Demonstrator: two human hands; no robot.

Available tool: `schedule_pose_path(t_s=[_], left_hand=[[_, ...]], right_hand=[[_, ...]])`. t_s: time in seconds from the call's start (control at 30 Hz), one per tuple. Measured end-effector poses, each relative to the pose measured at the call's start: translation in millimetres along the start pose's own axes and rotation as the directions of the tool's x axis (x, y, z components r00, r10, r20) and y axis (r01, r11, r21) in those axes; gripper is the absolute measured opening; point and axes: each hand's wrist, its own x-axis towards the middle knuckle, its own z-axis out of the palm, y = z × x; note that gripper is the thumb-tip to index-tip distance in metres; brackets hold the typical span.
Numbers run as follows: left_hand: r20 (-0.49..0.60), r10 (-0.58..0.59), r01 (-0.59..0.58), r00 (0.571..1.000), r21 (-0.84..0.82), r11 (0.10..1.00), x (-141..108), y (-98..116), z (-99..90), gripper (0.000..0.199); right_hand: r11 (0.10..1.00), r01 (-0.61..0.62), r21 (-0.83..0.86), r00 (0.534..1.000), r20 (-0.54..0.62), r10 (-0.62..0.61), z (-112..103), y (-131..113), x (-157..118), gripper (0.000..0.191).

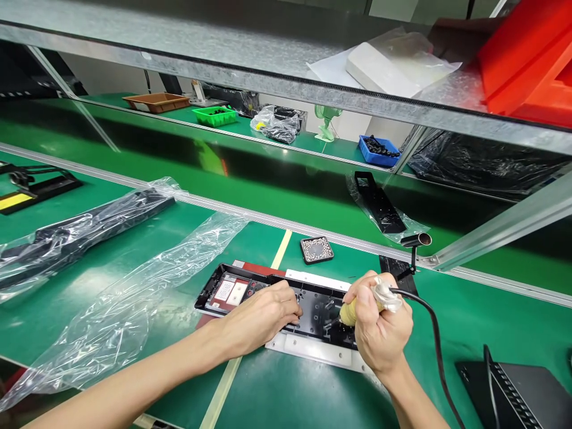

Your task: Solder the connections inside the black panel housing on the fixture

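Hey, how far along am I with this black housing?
Done: the housing lies between the white rails. In hand: your right hand holds the corded tool over it; your left hand reaches inside. Left: probably more fastening, as metal pieces sit in the small tray.

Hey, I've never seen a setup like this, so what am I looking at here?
There's no robot here, just one picture from a camera worn on a person's head, looking forward and down. The right hand grips a corded tool with a yellowish body. The left hand reaches into a long black housing; whether its fingers hold anything is hidden. Around them, on a green table, are a small square tray of tiny metallic parts and, to the left, crumpled clear plastic.
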Motion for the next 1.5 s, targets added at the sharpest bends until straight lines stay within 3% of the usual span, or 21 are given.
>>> schedule_pose_path(t_s=[0.23,0.37,0.6,0.83,0.97,1.13,1.33,1.5], left_hand=[[-0.045,0.0,-0.001,0.999,-0.013,1.0,-16,4,-1.2,0.024],[-0.078,0.034,-0.028,0.996,0.083,0.996,-23,5,3.1,0.027],[-0.045,0.076,-0.063,0.996,0.229,0.971,-26,0,11.8,0.03],[-0.125,0.084,-0.053,0.989,0.236,0.97,-23,0,0.0,0.025],[-0.165,0.01,0.027,0.986,0.217,0.976,-3,-9,-16.5,0.026],[-0.136,-0.127,0.148,0.983,0.159,0.976,50,-36,-28.1,0.028],[-0.116,-0.192,0.211,0.974,0.181,0.96,114,-73,-17.1,0.022],[-0.046,-0.243,0.247,0.969,0.231,0.941,133,-81,-5.9,0.022]], right_hand=[[1.0,0.018,0.014,1.0,-0.01,-0.018,2,0,2,0.022],[0.999,-0.009,0.033,1.0,-0.016,0.009,2,1,-1,0.019],[1.0,0.011,0.015,1.0,-0.008,-0.011,1,-1,1,0.022],[1.0,0.023,-0.013,1.0,-0.013,-0.024,2,-2,2,0.02],[0.999,0.027,0.024,1.0,0.001,-0.027,1,-1,-1,0.021],[0.995,-0.006,0.104,0.999,0.04,0.002,1,1,-5,0.021],[0.993,-0.006,0.117,1.0,0.023,0.003,1,-2,-1,0.021],[0.995,-0.021,0.102,1.0,0.007,0.02,1,-4,4,0.024]])
